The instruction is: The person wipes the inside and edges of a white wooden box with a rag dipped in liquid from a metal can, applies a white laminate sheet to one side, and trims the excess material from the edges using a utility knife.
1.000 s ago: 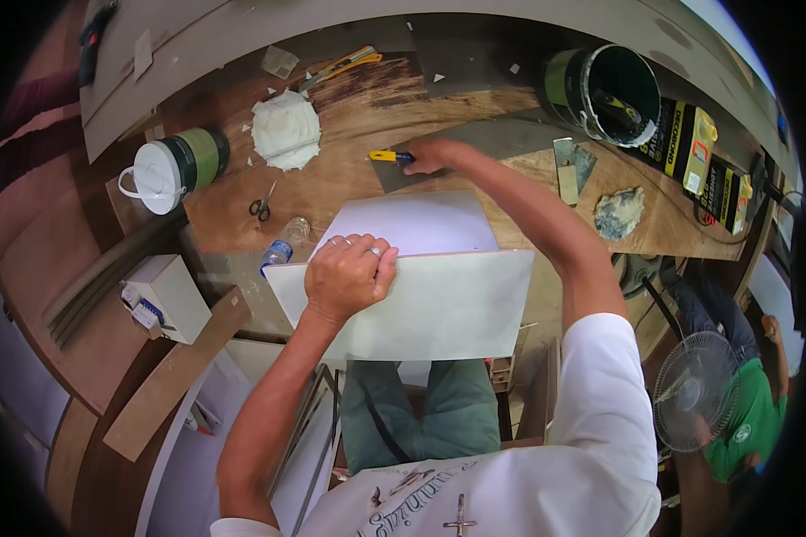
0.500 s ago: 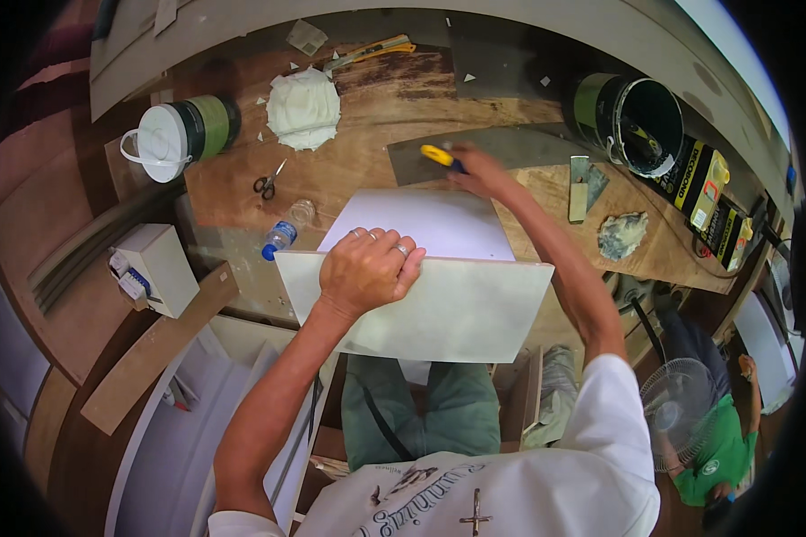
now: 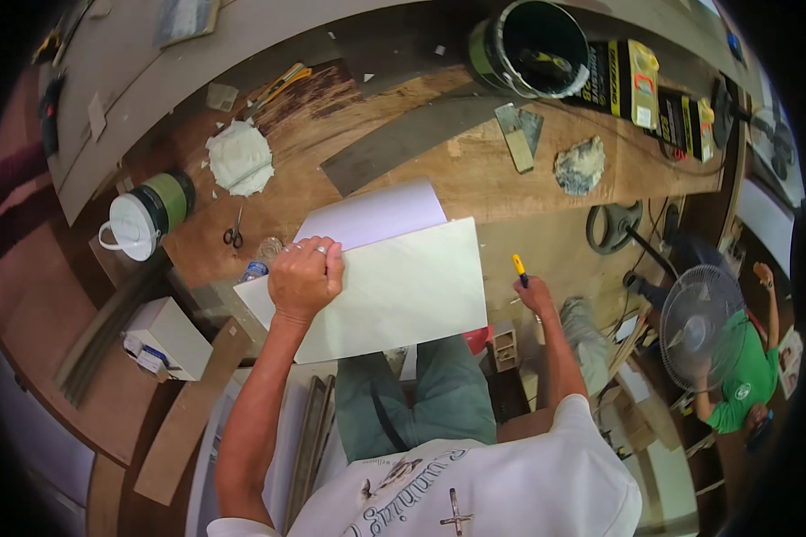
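My left hand (image 3: 304,285) is closed over the upper left edge of a white board (image 3: 407,291), which stands tilted in front of my legs. Behind it, a second white panel (image 3: 376,211) lies at an angle on the bench, seemingly joined to the first along that edge. To the right of the board, clear of it, my right hand (image 3: 535,297) is closed round a small tool with a yellow and dark blue handle (image 3: 519,265); its working end is hidden. A plastic bottle (image 3: 256,268) lies partly covered beside my left hand.
On the wooden bench (image 3: 448,179) are scissors (image 3: 233,234), a white putty-like mass (image 3: 240,157), a yellow cutter knife (image 3: 284,85), putty knives (image 3: 518,139) and a crumpled lump (image 3: 580,166). Buckets stand at left (image 3: 163,201) and back right (image 3: 501,54). A fan (image 3: 700,327) and another person (image 3: 748,362) are at right.
My right hand, with the tool, has come back from beyond the panels to the right of the board. The board now sits more tilted, its right end higher. The view has shifted rightward.
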Demonstrator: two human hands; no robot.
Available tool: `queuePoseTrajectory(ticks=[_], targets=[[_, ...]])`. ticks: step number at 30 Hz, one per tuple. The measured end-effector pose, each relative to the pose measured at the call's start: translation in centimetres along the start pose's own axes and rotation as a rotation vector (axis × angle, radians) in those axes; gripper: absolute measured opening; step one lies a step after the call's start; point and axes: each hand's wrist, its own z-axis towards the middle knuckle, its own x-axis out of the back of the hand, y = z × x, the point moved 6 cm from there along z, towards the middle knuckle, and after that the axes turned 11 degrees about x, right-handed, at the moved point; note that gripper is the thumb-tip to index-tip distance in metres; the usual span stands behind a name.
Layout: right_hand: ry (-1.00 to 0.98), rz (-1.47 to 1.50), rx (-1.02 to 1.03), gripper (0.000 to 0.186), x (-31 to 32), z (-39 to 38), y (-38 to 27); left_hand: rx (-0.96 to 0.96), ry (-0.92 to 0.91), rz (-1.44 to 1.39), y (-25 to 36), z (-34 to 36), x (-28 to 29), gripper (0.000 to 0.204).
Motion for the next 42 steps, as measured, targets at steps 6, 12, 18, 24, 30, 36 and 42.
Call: queuePoseTrajectory(ticks=[6, 12, 18, 24, 30, 36, 42], targets=[[0.129, 0.867, 0.233, 0.028, -9.2, 2.2, -14.8, 0.088, 0.078, 0.115, -3.6, 3.0, 0.7, 0.036], [0.363, 1.306, 0.151, 0.036, -14.2, 7.2, -22.8, 0.187, -0.034, 0.023, -6.7, 12.6, 0.3, 0.066], [0.382, 1.463, -0.023, 0.046, -15.7, 9.1, -27.6, 0.212, -0.162, -0.068, -7.7, 16.0, -1.3, 0.065], [0.496, 1.66, -0.211, 0.038, -15.5, 10.9, -29.0, 0.234, -0.166, 0.036, -7.7, 16.7, -0.9, 0.071], [0.604, 1.346, -0.259, 0.039, -13.5, 9.2, -25.8, 0.291, -0.216, -0.064, -9.4, 15.0, -1.7, 0.078], [0.601, 0.845, -0.115, 0.049, -3.1, 1.7, -20.9, 0.523, -0.277, -0.374, -16.1, 6.4, -4.7, 0.077], [0.619, 0.139, 0.002, 0.051, 8.3, -0.9, -16.4, 0.887, -0.35, -0.818, -15.0, -5.6, -18.4, 0.072]])
